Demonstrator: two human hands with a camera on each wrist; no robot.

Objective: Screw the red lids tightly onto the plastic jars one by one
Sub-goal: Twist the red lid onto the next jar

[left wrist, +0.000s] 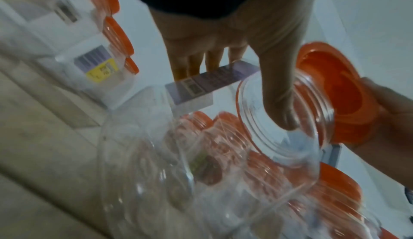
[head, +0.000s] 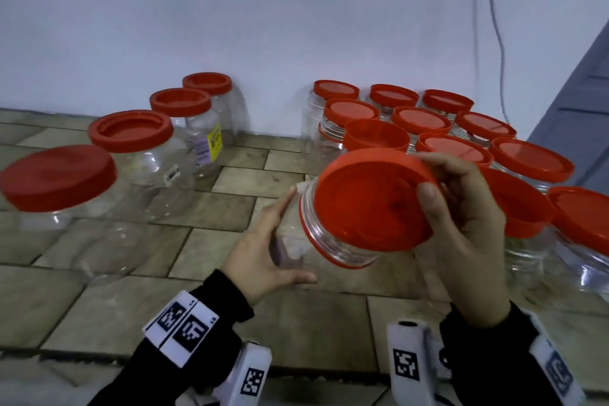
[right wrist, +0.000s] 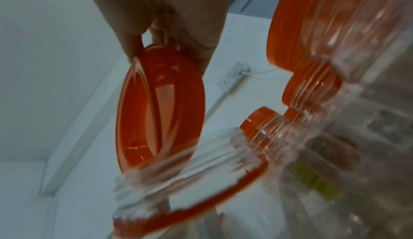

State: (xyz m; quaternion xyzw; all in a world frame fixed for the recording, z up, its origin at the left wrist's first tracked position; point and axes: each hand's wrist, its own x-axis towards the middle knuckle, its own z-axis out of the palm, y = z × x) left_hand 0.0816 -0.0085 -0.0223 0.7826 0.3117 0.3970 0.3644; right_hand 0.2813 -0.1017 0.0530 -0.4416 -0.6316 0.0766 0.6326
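My left hand (head: 260, 247) grips a clear plastic jar (head: 333, 244) by its body and holds it tilted, mouth toward me. My right hand (head: 461, 208) pinches a red lid (head: 369, 204) by its rim, thumb on the near edge, and holds it at the jar's mouth. In the left wrist view the red lid (left wrist: 335, 92) stands at an angle, open at one side of the threaded neck of the jar (left wrist: 279, 119), over which my left thumb (left wrist: 281, 101) lies. The right wrist view shows the lid's (right wrist: 161, 105) underside above the jar mouth (right wrist: 178, 181).
Several lidded jars (head: 131, 132) stand in a row at the left along the tiled surface (head: 230, 214). A dense cluster of red-topped jars (head: 418, 122) fills the back right beside my right hand. A white wall (head: 263, 26), a hanging cable (head: 494, 26) and a grey door (head: 576, 109) bound the area.
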